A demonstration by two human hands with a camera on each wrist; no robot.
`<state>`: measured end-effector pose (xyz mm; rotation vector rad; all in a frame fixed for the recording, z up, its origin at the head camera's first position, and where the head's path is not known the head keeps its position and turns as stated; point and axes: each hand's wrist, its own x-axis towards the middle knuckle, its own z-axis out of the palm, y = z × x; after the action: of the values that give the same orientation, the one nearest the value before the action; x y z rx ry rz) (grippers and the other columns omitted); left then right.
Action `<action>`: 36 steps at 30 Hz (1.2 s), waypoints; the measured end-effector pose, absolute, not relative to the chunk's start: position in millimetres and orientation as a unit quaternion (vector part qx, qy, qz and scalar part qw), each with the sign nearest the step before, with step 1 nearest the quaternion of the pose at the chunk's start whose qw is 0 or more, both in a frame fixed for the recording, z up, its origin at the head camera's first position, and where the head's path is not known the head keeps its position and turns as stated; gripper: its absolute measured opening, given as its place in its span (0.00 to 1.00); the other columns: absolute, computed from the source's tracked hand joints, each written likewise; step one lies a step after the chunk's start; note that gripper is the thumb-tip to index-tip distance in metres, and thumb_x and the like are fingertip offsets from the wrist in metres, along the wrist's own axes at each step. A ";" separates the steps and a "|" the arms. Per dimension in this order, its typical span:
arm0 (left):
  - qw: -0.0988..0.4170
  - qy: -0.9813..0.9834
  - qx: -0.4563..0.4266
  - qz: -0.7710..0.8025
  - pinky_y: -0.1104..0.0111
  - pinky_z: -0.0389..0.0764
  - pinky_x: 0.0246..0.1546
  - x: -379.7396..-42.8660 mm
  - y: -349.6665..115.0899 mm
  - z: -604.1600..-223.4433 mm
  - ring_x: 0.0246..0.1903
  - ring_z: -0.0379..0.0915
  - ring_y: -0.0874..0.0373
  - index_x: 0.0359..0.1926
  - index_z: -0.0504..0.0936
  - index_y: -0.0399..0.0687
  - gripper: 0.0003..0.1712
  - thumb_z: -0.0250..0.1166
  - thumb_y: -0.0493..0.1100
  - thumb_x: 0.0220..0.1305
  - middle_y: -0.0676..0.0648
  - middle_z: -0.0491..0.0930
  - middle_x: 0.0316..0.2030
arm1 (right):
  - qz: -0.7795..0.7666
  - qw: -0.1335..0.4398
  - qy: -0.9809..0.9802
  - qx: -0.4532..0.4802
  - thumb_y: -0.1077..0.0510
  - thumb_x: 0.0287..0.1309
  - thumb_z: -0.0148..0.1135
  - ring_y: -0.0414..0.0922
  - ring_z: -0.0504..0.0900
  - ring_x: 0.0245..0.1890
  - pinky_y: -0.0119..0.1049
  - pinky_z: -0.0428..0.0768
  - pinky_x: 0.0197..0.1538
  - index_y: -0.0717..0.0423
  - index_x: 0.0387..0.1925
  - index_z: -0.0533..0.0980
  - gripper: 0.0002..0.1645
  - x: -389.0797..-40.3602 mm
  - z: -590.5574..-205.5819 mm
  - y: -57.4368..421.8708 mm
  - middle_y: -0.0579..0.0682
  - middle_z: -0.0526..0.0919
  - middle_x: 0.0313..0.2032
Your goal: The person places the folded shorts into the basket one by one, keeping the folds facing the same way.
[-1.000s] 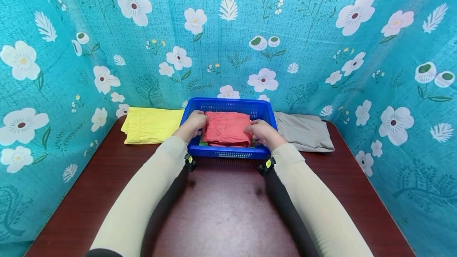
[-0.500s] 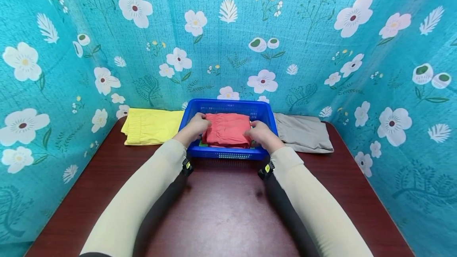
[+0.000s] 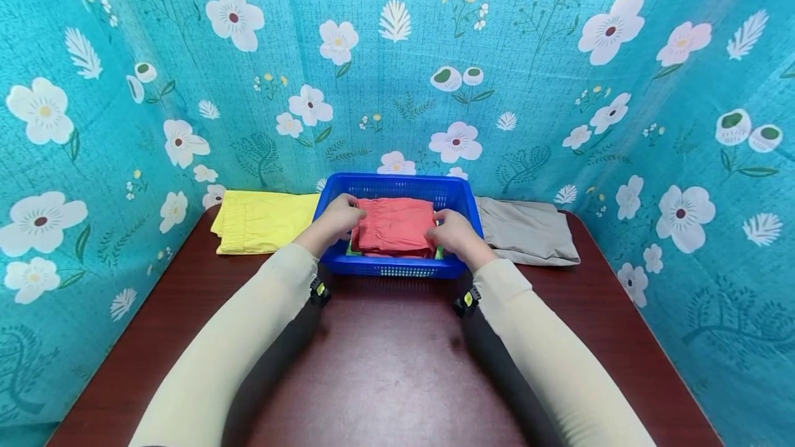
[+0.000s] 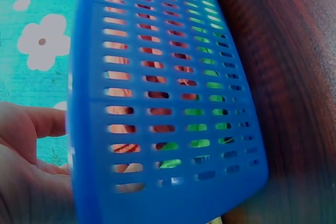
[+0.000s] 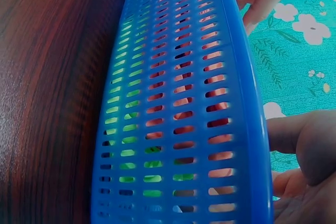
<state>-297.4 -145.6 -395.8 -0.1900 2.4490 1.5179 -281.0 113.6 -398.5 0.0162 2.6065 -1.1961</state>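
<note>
A stack of folded red pants (image 3: 396, 225) lies in the blue plastic basket (image 3: 397, 270), near its middle. My left hand (image 3: 338, 218) holds the left edge of the red pants, its fingers reaching in over the basket's side. On the right edge of the same pants, my right hand (image 3: 456, 232) grips with thumb and fingers. Green cloth (image 3: 439, 252) shows under the red. In the left wrist view, red and green cloth appear through the slots of the basket wall (image 4: 173, 103); the wall hides most fingertips there, and likewise in the right wrist view.
Folded yellow pants (image 3: 267, 222) lie left of the basket, gathered waistband to the left. Folded grey pants (image 3: 528, 232) lie to its right. The dark red-brown table (image 3: 385, 357) extends in front. A blue flowered curtain (image 3: 397, 74) hangs behind and at both sides.
Both hands stay at the edges of the red pants. The left forearm has shifted a little to the left. Slightly more green cloth shows at the lower right of the stack.
</note>
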 end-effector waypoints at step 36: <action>0.055 0.879 0.143 0.451 0.53 0.78 0.61 -239.8 -95.9 -366.8 0.61 0.76 0.48 0.67 0.73 0.47 0.24 0.61 0.46 0.74 0.41 0.79 0.62 | -0.328 0.003 0.934 -0.141 0.55 0.68 0.63 0.61 0.78 0.61 0.56 0.79 0.61 0.59 0.66 0.74 0.27 -254.9 -396.8 140.3 0.60 0.76 0.63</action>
<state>-239.8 -95.9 -366.8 0.4347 2.6682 1.3700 -254.9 140.3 -396.8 -0.4423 2.9282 -1.0286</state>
